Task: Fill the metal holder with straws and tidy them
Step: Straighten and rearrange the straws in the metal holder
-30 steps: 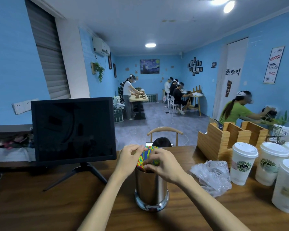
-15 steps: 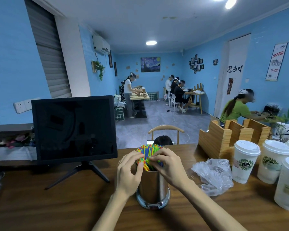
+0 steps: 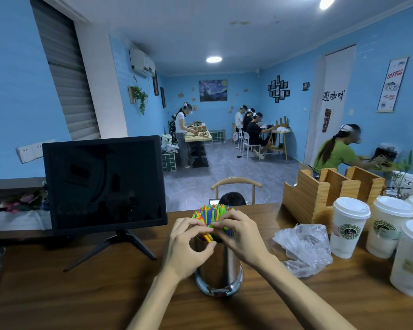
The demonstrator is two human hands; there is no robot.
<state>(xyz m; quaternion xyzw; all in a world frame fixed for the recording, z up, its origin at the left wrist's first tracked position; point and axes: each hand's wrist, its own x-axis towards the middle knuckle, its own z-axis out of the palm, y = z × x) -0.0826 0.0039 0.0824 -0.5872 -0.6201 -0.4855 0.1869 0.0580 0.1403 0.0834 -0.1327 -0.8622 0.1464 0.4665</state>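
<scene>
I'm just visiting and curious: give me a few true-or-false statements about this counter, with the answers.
1. The straws stand in a metal holder. True.
2. The straws are all white. False: they are mixed colours, such as green, blue, orange and yellow.
3. Both hands are at the straws: left hand, right hand. True.
4. The monitor shows a bright picture. False: its screen is dark.
5. The paper cups are left of the holder. False: they stand to its right.
</scene>
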